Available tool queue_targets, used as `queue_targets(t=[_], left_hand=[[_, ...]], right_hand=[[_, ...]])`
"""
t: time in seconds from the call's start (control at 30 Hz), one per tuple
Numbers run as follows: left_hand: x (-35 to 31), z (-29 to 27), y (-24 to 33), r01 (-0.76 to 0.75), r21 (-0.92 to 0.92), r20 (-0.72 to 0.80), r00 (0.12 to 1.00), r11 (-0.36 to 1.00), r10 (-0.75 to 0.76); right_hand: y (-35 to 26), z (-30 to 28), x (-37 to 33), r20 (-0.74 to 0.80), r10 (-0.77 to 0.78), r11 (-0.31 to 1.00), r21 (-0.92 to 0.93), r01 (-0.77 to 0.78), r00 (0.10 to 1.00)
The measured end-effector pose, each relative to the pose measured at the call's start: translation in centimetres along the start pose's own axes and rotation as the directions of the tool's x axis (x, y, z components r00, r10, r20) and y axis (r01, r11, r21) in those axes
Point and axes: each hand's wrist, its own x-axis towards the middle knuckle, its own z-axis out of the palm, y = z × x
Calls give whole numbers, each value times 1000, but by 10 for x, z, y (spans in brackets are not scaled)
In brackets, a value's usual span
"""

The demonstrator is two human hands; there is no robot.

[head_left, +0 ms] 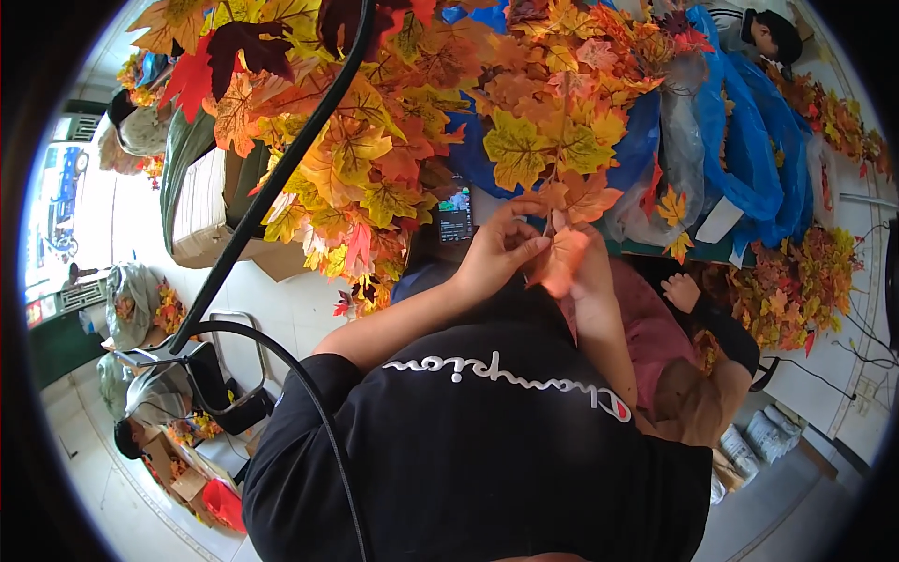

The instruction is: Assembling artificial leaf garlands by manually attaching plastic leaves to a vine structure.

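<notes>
Phone left of leaf sprig; box farther left; bags right.

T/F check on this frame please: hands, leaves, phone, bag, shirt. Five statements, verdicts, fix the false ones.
1. The right hand is partly hidden behind an orange leaf. True.
2. The left hand rests down on the lap, away from the leaves. False: it is raised, its fingertips close beside that orange leaf.
3. The phone has a dark screen. False: the screen is lit.
4. A blue plastic bag lies to the right of both hands. True.
5. The wearer's shirt is plain white. False: it is black with white lettering.
</notes>
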Motion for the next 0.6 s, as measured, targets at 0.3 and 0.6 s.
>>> queue_targets(t=[0.3,0.6], left_hand=[[-2,-21,14,360,-383,260,926,850,-275],[-12,-33,18,176,-426,135,982,888,-129]], right_hand=[[-28,31,6,12,26,1000,-17,-26,1000],[5,39,33,26,282,952,-133,-276,959]])
